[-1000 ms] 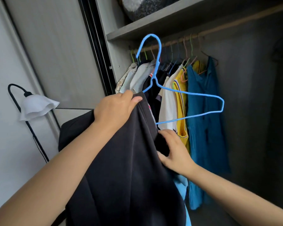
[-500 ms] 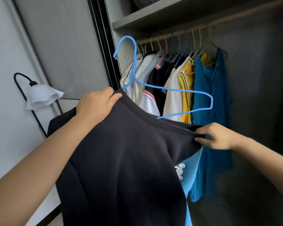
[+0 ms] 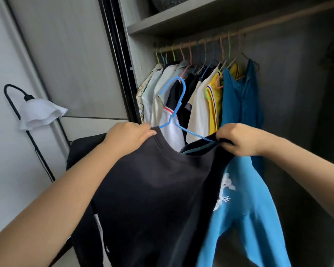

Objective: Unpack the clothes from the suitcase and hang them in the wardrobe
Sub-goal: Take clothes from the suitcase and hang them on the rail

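Between both hands' fingers (image 3: 223, 144), black sweatshirt (image 3: 152, 189) hangs.

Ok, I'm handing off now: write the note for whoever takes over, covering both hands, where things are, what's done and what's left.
Left hand grips the black sweatshirt at the left side of its neckline.
Right hand pinches the right shoulder, over the end of the blue hanger.
The hanger sits inside the neck opening, its hook up and free, below the rail.
A blue garment hangs beside the sweatshirt, under the right hand.
Done: sweatshirt threaded onto the hanger; many clothes are already on the rail.
Left: settle the shoulders, then hook it on the rail. The suitcase is out of view.
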The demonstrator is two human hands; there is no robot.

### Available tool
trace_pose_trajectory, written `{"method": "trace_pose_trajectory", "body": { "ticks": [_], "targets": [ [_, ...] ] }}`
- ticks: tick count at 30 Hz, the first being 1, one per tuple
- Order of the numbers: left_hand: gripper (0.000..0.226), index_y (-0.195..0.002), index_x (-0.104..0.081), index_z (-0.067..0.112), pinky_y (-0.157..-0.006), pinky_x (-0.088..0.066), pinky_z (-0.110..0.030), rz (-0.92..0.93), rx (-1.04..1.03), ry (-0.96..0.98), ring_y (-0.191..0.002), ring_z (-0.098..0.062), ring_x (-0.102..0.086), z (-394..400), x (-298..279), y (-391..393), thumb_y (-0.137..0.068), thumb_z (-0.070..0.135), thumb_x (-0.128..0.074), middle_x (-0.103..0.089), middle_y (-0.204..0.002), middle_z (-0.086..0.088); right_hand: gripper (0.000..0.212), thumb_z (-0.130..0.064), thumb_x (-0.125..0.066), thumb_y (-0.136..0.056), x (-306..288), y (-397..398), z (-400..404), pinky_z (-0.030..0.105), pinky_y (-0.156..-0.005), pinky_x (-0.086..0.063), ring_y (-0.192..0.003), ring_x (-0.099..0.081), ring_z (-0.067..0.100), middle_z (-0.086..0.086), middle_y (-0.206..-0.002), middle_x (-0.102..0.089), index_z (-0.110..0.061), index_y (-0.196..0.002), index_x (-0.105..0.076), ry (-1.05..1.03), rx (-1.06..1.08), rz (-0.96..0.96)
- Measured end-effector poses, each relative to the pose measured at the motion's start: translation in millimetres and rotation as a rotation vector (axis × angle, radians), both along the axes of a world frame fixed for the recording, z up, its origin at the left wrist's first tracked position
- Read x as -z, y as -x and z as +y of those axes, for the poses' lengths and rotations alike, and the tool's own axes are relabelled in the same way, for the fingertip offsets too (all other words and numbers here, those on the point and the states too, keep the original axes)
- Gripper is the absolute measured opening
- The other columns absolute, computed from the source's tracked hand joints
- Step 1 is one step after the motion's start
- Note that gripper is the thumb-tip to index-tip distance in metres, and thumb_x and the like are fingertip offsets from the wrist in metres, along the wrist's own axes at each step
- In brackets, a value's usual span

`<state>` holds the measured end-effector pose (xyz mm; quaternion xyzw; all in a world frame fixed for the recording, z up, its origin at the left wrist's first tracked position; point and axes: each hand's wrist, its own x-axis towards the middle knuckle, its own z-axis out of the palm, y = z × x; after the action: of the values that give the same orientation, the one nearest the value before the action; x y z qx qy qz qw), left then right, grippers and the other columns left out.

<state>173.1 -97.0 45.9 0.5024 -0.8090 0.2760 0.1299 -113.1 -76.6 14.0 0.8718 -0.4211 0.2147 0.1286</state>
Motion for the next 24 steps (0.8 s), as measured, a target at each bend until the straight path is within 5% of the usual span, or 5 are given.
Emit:
{"method": "trace_pose_trajectory", "body": {
  "ticks": [8,11,13,17,24],
  "targets": [
    [0.051,-0.078,-0.048,0.005,-0.061,-0.029,-0.033,0.360,0.123,0.208,-0.077,-0.041,-0.058,3,-4,16,-0.092,0.052,-0.035,-0.063,-0.079,-0.023,0.030,-0.007,-0.043,-0.070,-27,-31,14,0.028,-0.075,-0.037,-0.084,-0.043,0.023,0.022,-0.086,-0.056,-0.001,-0.097,-0.053,0.468,-0.202,-0.174],
    [0.054,-0.064,-0.038,0.010,-0.053,-0.028,-0.031,0.505,0.229,0.284,-0.050,-0.032,-0.045,6,-7,10,-0.078,0.060,-0.022,-0.049,-0.049,-0.015,0.063,-0.044,-0.056,-0.071,-31,-6,12,0.042,-0.089,-0.039,-0.107,-0.043,0.032,0.018,-0.115,-0.049,-0.007,-0.120,-0.041,0.612,0.084,-0.161],
    [0.062,-0.057,-0.041,0.006,-0.044,-0.024,-0.024,0.465,0.327,0.332,-0.038,-0.027,-0.041,6,-6,16,-0.085,0.059,-0.026,-0.041,-0.039,-0.007,0.090,-0.069,-0.049,-0.060,-43,4,16,0.043,-0.083,-0.044,-0.107,-0.051,0.036,0.018,-0.112,-0.057,-0.006,-0.124,-0.044,0.440,0.371,-0.078],
    [0.055,-0.050,-0.047,0.006,-0.045,-0.008,-0.007,0.411,0.441,0.430,-0.029,-0.019,-0.037,8,-12,31,-0.088,0.045,-0.041,-0.041,-0.034,-0.005,0.039,-0.045,-0.067,-0.076,-56,18,19,0.020,-0.051,-0.030,-0.057,-0.044,0.015,-0.001,-0.056,-0.045,-0.014,-0.060,-0.048,-0.151,0.428,-0.231],
    [0.055,-0.050,-0.047,0.006,-0.044,-0.011,-0.007,0.415,0.536,0.451,-0.030,-0.019,-0.038,2,-18,41,-0.089,0.044,-0.041,-0.040,-0.035,-0.004,0.050,-0.041,-0.052,-0.089,-51,-1,31,0.024,-0.047,-0.025,-0.046,-0.034,0.011,-0.001,-0.047,-0.035,-0.017,-0.050,-0.031,0.034,0.424,-0.269]
  ]
}}
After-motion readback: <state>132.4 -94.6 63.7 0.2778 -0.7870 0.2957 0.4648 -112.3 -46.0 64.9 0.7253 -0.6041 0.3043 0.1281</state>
